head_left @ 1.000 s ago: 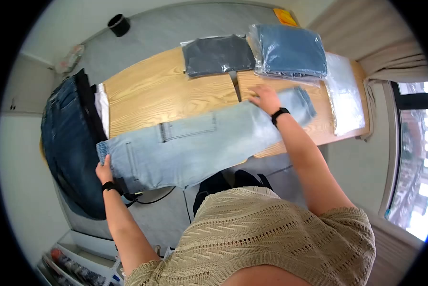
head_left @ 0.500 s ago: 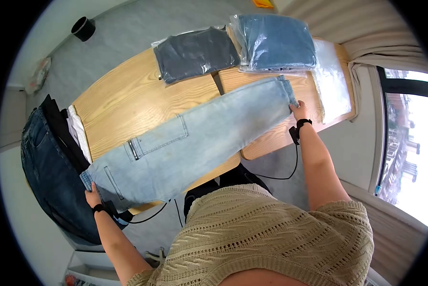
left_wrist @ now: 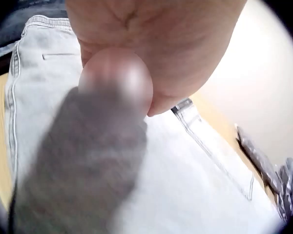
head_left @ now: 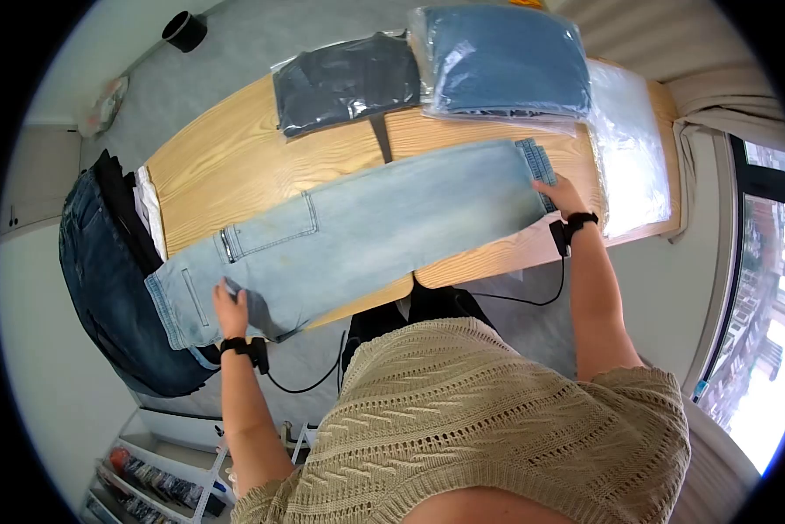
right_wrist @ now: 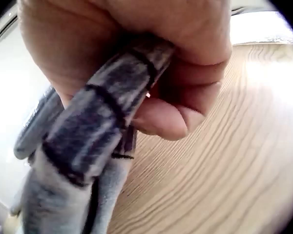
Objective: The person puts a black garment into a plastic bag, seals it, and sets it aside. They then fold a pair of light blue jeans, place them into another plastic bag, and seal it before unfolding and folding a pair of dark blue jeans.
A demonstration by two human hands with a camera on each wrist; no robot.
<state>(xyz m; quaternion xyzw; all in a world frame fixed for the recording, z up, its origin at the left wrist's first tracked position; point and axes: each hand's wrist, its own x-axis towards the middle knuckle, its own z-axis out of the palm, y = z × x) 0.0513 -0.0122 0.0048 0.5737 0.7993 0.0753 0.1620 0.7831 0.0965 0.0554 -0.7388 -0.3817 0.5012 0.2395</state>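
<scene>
A pair of light blue jeans (head_left: 392, 214) lies lengthwise across the table, with a patch pocket and small zip on the leg. Near the waist end, my left hand (head_left: 231, 313) touches the cloth with its fingers fairly straight. Its palm (left_wrist: 156, 48) shows in the left wrist view above the pale denim, the thumb blurred. At the far right end, my right hand (head_left: 569, 194) grips the ribbed cuff (head_left: 535, 166). In the right wrist view the fingers (right_wrist: 166, 117) curl round that dark-striped cuff.
Bagged dark grey clothing (head_left: 349, 87) and a bagged blue stack (head_left: 506, 61) sit at the back of the wooden table (head_left: 226, 166). Clear plastic bags (head_left: 632, 148) lie at the right. Dark jeans (head_left: 113, 279) are heaped at the left end. A cable (head_left: 532, 301) hangs from the right wrist.
My right hand went from lying over the leg to gripping the cuff. My left hand let go of the waist end and moved right onto the denim. The jeans' leg straightened out.
</scene>
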